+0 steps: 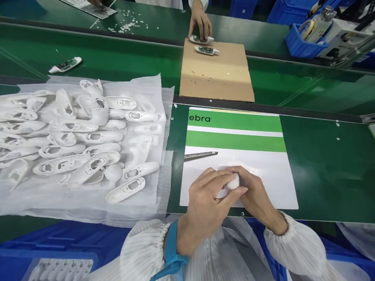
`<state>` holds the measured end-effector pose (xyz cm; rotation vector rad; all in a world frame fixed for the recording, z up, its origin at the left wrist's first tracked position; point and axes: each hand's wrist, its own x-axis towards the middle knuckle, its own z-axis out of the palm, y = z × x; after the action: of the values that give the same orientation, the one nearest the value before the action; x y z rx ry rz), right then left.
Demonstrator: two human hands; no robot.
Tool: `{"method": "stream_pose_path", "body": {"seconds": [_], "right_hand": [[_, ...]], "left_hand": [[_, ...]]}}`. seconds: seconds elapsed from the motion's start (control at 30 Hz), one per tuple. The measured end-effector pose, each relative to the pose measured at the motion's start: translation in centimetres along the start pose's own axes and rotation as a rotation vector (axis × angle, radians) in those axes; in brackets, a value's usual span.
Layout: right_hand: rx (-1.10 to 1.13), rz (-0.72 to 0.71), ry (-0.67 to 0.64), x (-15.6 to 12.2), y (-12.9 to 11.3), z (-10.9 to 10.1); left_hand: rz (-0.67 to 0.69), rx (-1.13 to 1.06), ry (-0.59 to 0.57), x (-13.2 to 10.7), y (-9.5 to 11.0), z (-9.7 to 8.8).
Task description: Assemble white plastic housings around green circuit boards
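Both my hands are closed around one white plastic shell (233, 182), with only its rounded end showing between the fingers. My left hand (208, 195), with a blue band at its wrist, grips it from the left. From the right, my right hand (251, 189) curls its fingers about the same piece. Beneath them lies a white sheet with green stripes (234, 140), with a few tiny white bits beyond my fingers. A pair of metal tweezers (201, 155) rests on that sheet, just past my left hand. The rest of the shell is hidden by my hands.
Many white shells (88, 136) are heaped on foam wrap (146, 199) at left. A cardboard sheet (216, 78) bridges the green channel, bearing a shell with a circuit board (206, 50). A co-worker's hand (200, 23) touches another. A lone shell with a board (66, 65) lies far left.
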<state>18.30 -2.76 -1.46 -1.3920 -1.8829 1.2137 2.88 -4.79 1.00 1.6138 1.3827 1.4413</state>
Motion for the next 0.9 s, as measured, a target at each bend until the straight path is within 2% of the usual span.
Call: {"method": "stream_pose_path", "body": {"seconds": [0.07, 0.13, 0.2, 0.27, 0.3, 0.33, 0.37, 0.43, 0.53, 0.6, 0.7, 0.8, 0.9], "right_hand": [[-0.012, 0.036, -0.011, 0.0, -0.2, -0.2], [-0.045, 0.068, -0.098, 0.6, -0.4, -1.5], [-0.093, 0.090, -0.235, 2.4, -0.3, -4.1], [-0.159, 0.134, -0.294, 5.4, 0.5, -8.1], [-0.219, 0.183, -0.268, 7.3, 1.1, -10.4], [-0.302, 0.265, -0.165, 9.3, 1.8, -12.9], [-0.390, 0.342, 0.004, 11.4, 2.6, -15.2], [-0.476, 0.408, 0.182, 15.5, 4.1, -19.4], [-0.624, 0.505, 0.338, 20.4, 5.7, -23.1], [-0.745, 0.556, 0.417, 23.0, 6.0, -23.9], [-0.906, 0.547, 0.507, 27.4, 5.1, -23.3], [-1.009, 0.425, 0.474, 33.7, 2.9, -20.6], [-1.046, 0.187, 0.317, 40.9, -0.2, -15.9]], "left_hand": [[-0.004, 0.031, -0.007, 0.6, -0.1, -0.2], [-0.056, 0.083, -0.083, 1.4, -0.9, -0.6], [-0.089, 0.200, -0.177, 1.8, -2.5, -1.4], [-0.028, 0.395, -0.221, 1.7, -4.8, -2.3], [0.030, 0.506, -0.219, 1.4, -6.0, -2.7], [0.080, 0.602, -0.239, 1.0, -7.1, -3.1], [0.126, 0.679, -0.265, 0.5, -8.0, -3.4], [0.186, 0.786, -0.307, -0.4, -9.3, -4.1], [0.251, 0.869, -0.310, -1.1, -9.9, -4.8], [0.298, 0.910, -0.298, -1.0, -9.9, -5.1], [0.392, 0.970, -0.270, -0.5, -10.4, -5.4], [0.501, 0.986, -0.192, -0.4, -11.6, -5.3], [0.503, 0.952, -0.100, -0.9, -12.7, -4.9]]}}
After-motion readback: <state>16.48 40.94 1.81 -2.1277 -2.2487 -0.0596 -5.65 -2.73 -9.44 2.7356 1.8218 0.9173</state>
